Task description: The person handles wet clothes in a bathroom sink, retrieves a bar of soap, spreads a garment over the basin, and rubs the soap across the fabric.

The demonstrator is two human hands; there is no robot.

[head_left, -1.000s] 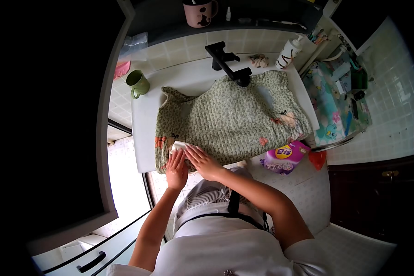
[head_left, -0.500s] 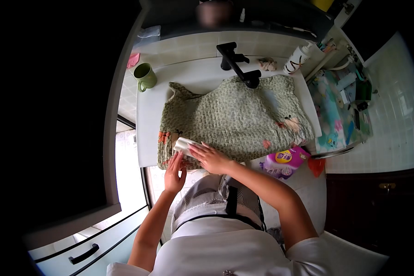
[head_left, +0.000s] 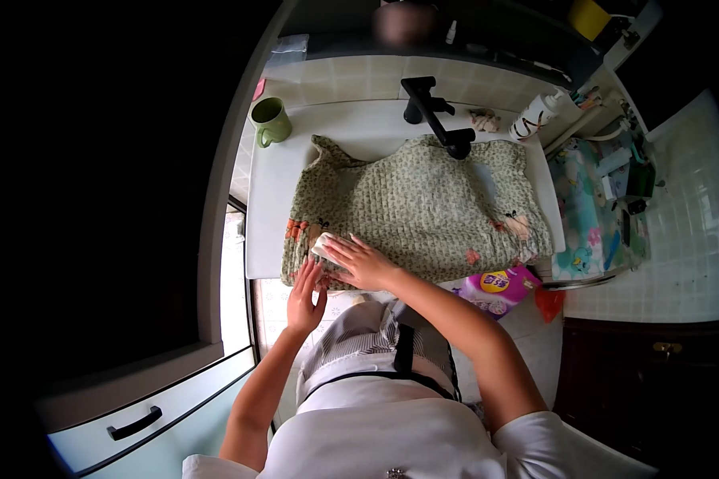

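A green quilted cloth (head_left: 423, 195) with small leaf patterns and orange flowers lies spread over the white washbasin. My right hand (head_left: 361, 265) rests palm down on a white bar of soap (head_left: 320, 244), pressing it against the cloth near its front left corner. Most of the bar is hidden under the fingers. Just left of it, my left hand (head_left: 305, 299) lies with straight fingers on the front edge of the cloth, fingertips close to the soap. A black faucet (head_left: 439, 124) reaches over the back of the cloth.
A green mug (head_left: 272, 122) stands at the basin's back left. A white pump bottle (head_left: 534, 117) stands at the back right. The basin's rim (head_left: 268, 191) shows on the left. Below the basin sits a purple package (head_left: 497, 290), with a red bag (head_left: 549, 303) beside it.
The view has shifted, so the basin appears farther right. My right hand covers more of the soap than before. My left hand stays at the cloth's front edge.
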